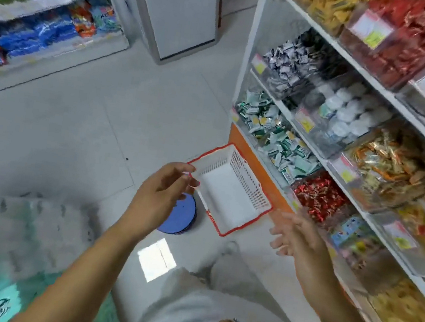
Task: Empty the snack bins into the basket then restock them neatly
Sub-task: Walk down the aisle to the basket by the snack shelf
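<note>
A white basket [252, 191] with a red rim sits on the floor by the shelf's foot, with nothing inside. My left hand [163, 189] hovers at its near-left corner, fingers apart, holding nothing. My right hand [296, 236] is open to the right of the basket, fingers spread, near the low bins. Clear snack bins line the shelf on the right: green-and-white packets [274, 139], red-wrapped candies [318, 196], black-and-white packets [290, 62], white round packs [349, 112] and gold-orange wrappers [391, 161].
A blue round disc [184, 215] lies on the floor left of the basket, partly behind my left hand. Another shelf of snack bags [42, 22] stands at the far left. A white pillar [177, 11] rises at the back. My knee in grey cloth [194, 303] is below.
</note>
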The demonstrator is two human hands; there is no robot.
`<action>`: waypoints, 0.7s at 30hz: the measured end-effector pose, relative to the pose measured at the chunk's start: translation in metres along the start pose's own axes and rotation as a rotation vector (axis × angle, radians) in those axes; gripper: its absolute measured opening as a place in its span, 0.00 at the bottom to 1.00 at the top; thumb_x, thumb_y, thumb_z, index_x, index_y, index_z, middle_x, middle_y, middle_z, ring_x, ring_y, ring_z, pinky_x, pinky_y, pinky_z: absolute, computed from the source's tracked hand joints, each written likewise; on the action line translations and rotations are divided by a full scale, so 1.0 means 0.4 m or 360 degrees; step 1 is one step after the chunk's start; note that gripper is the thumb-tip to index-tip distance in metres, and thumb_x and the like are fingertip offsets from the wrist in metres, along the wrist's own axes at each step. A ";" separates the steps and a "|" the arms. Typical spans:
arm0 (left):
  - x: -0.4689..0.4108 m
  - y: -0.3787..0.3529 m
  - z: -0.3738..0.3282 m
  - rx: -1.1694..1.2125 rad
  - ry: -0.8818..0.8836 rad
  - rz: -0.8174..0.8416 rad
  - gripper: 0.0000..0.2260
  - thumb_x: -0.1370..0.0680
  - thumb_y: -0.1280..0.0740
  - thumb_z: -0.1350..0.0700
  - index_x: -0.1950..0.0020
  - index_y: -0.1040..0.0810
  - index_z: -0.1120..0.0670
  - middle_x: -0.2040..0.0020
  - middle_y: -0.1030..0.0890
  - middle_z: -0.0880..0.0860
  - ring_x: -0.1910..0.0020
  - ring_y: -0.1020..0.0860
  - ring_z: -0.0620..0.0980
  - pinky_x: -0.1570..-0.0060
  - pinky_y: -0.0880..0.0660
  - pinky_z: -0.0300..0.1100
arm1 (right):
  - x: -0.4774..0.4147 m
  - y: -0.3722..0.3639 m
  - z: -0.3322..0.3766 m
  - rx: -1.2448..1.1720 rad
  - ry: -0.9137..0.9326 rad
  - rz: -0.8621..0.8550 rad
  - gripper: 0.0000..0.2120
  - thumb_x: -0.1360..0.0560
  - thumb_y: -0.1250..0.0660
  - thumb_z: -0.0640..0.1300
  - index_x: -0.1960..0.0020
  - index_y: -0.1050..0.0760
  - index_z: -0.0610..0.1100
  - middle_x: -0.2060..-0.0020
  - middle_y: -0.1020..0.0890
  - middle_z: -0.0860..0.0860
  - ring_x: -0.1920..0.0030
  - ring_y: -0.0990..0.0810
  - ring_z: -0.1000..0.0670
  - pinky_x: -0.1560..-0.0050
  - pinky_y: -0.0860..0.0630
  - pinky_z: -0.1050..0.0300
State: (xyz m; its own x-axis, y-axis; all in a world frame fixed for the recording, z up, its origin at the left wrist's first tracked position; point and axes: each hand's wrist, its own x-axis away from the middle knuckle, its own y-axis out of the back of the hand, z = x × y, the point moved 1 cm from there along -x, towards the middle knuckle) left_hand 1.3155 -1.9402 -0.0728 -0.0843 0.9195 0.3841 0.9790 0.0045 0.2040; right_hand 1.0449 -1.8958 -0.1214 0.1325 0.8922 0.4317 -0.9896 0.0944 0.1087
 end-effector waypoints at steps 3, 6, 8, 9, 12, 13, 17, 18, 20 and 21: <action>-0.132 -0.071 -0.063 -0.0027 -0.0093 0.0209 0.09 0.17 0.41 0.61 0.42 0.22 0.55 0.53 0.16 0.53 0.57 0.19 0.45 0.54 0.23 0.37 | -0.041 0.023 -0.013 -0.0039 -0.0060 -0.0214 0.11 0.19 0.41 0.37 0.46 0.24 0.49 0.60 0.16 0.47 0.65 0.19 0.48 0.62 0.24 0.53; -0.223 -0.159 -0.082 -0.0043 -0.0079 0.0416 0.09 0.17 0.41 0.61 0.42 0.22 0.55 0.53 0.16 0.54 0.57 0.19 0.46 0.55 0.23 0.36 | -0.096 0.051 -0.025 -0.0047 -0.0119 -0.0363 0.11 0.19 0.43 0.37 0.46 0.24 0.48 0.60 0.16 0.49 0.64 0.19 0.47 0.60 0.24 0.52; -0.270 -0.203 -0.081 -0.0077 -0.0035 0.0520 0.09 0.17 0.41 0.61 0.44 0.22 0.54 0.53 0.16 0.54 0.57 0.19 0.46 0.55 0.24 0.36 | -0.135 0.062 -0.025 -0.0052 -0.0137 -0.0414 0.12 0.19 0.43 0.38 0.46 0.24 0.49 0.60 0.16 0.49 0.64 0.18 0.47 0.60 0.24 0.52; -0.293 -0.215 -0.080 -0.0103 -0.0021 0.0557 0.09 0.17 0.41 0.61 0.45 0.21 0.53 0.53 0.16 0.53 0.57 0.19 0.46 0.56 0.24 0.36 | -0.154 0.063 -0.023 -0.0056 -0.0145 -0.0428 0.11 0.18 0.44 0.38 0.46 0.24 0.48 0.60 0.16 0.49 0.64 0.18 0.48 0.61 0.24 0.53; -0.370 -0.227 -0.086 -0.0256 0.0039 0.0610 0.09 0.17 0.40 0.59 0.46 0.21 0.50 0.52 0.15 0.51 0.55 0.18 0.48 0.54 0.24 0.37 | -0.209 0.068 -0.013 -0.0052 -0.0196 -0.0501 0.10 0.18 0.44 0.39 0.46 0.24 0.46 0.60 0.16 0.49 0.64 0.18 0.48 0.62 0.23 0.55; -0.398 -0.225 -0.091 -0.0323 0.0056 0.0617 0.08 0.17 0.39 0.58 0.45 0.21 0.50 0.52 0.16 0.50 0.54 0.18 0.49 0.53 0.23 0.39 | -0.227 0.069 -0.008 -0.0051 -0.0215 -0.0520 0.10 0.18 0.44 0.39 0.46 0.24 0.46 0.59 0.16 0.48 0.63 0.18 0.47 0.62 0.23 0.55; -0.534 -0.224 -0.108 -0.0489 0.0097 0.0674 0.08 0.18 0.39 0.60 0.45 0.21 0.52 0.52 0.16 0.51 0.56 0.19 0.49 0.54 0.25 0.38 | -0.311 0.054 0.011 -0.0093 -0.0241 -0.0565 0.11 0.18 0.45 0.40 0.47 0.25 0.51 0.57 0.18 0.47 0.59 0.19 0.44 0.60 0.23 0.53; -0.576 -0.226 -0.109 -0.0534 0.0095 0.0703 0.08 0.18 0.39 0.61 0.45 0.21 0.53 0.53 0.16 0.51 0.57 0.20 0.48 0.56 0.26 0.36 | -0.340 0.045 0.013 -0.0103 -0.0247 -0.0585 0.11 0.18 0.45 0.40 0.47 0.26 0.52 0.57 0.18 0.47 0.59 0.19 0.44 0.59 0.23 0.53; -0.669 -0.238 -0.103 -0.0657 0.0079 0.0777 0.08 0.18 0.39 0.61 0.46 0.21 0.52 0.54 0.17 0.49 0.58 0.20 0.47 0.56 0.26 0.36 | -0.404 0.026 0.007 -0.0121 -0.0276 -0.0638 0.11 0.18 0.45 0.40 0.47 0.26 0.52 0.57 0.18 0.47 0.59 0.19 0.44 0.59 0.24 0.53; -0.720 -0.248 -0.097 -0.0721 0.0066 0.0821 0.08 0.18 0.39 0.60 0.47 0.21 0.50 0.54 0.16 0.49 0.57 0.20 0.47 0.55 0.26 0.39 | -0.440 0.014 0.000 -0.0143 -0.0303 -0.0667 0.11 0.18 0.45 0.40 0.46 0.26 0.51 0.57 0.18 0.47 0.59 0.19 0.45 0.59 0.24 0.54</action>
State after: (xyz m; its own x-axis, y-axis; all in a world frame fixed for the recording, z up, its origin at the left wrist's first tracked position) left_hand 1.2356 -2.2206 -0.1684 0.3558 0.7439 0.5657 0.7223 -0.6030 0.3386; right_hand 1.0161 -2.0522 -0.1968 0.5212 0.6731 0.5247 -0.8485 0.4746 0.2341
